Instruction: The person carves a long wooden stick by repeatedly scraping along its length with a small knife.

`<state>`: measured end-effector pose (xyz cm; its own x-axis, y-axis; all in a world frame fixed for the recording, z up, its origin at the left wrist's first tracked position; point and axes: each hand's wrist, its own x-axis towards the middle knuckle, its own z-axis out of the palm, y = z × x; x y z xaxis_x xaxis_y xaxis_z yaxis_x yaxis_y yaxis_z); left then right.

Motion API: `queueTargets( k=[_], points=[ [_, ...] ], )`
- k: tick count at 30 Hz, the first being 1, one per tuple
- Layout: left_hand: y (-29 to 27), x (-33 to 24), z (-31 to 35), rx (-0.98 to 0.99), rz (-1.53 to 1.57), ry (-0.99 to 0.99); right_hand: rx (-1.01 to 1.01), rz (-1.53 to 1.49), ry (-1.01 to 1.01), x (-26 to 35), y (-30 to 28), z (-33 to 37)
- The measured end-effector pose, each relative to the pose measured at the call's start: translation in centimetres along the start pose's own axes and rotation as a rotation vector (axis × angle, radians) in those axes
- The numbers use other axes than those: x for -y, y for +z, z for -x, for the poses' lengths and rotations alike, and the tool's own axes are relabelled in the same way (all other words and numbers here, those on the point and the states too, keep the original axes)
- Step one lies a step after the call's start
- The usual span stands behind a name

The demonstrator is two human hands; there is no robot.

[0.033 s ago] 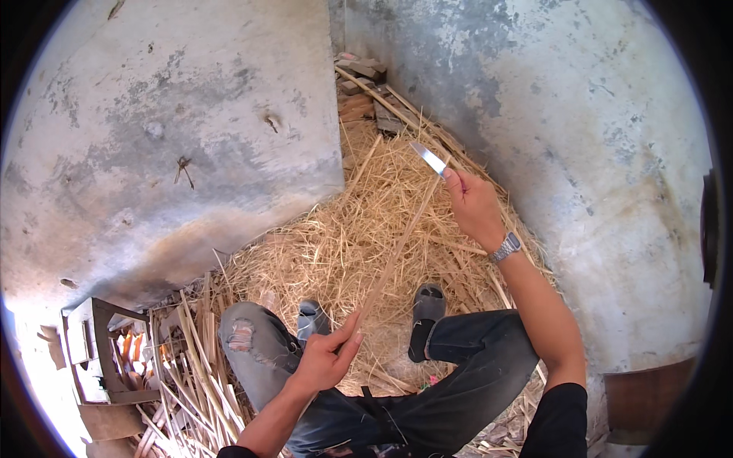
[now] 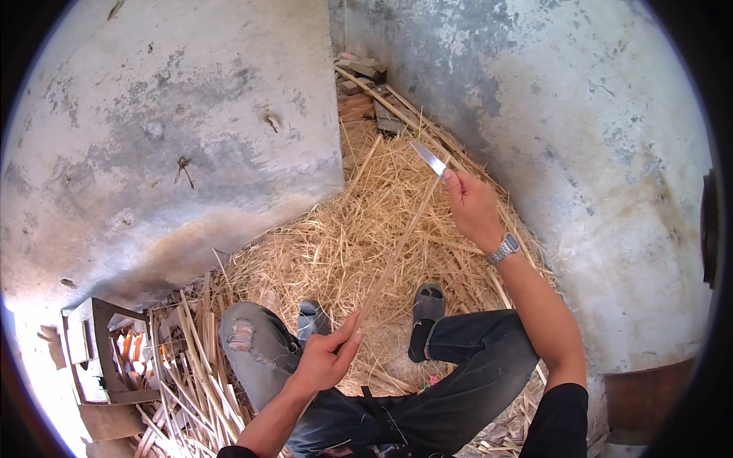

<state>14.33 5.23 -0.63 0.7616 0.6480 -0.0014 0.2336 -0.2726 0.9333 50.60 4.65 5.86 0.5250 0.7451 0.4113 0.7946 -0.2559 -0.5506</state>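
Observation:
My left hand (image 2: 327, 362) is closed on the near end of a long, thin wooden strip (image 2: 396, 253), pinched between thumb and fingers. The strip slants up and to the right, its far part reaching the knife. In my right hand (image 2: 475, 206) is a knife (image 2: 430, 158), its short shiny blade pointing up and left. The fingers wrap the handle and hide it. Where the strip meets the blade, I cannot tell whether they touch. My right arm is stretched out farther than my left and wears a metal-banded watch (image 2: 505, 248).
Straw-like shavings (image 2: 305, 248) cover the floor between my legs and the walls. Pale strips (image 2: 202, 359) are piled at the left beside a dark frame (image 2: 114, 351). Bricks (image 2: 363, 72) lie in the far corner. A rough wall (image 2: 603, 191) rises close at the right.

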Motion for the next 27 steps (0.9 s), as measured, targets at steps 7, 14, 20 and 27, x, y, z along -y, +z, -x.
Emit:
queueTargets(
  k=[7,14,20,27],
  points=[
    [0.2,1.6,0.1,-0.083,0.045,0.002,0.233,-0.046,-0.195,3.5,3.3,3.7],
    [0.4,1.7,0.1,-0.095,0.106,0.032,0.016,-0.133,-0.008,1.1,1.2,0.7],
    [-0.1,1.7,-0.3,-0.168,0.158,-0.026,0.325,-0.108,-0.147,4.1,3.5,4.9],
    [0.1,1.6,-0.3,-0.113,0.084,0.059,0.118,-0.139,-0.027,1.8,2.2,1.4]
  ],
)
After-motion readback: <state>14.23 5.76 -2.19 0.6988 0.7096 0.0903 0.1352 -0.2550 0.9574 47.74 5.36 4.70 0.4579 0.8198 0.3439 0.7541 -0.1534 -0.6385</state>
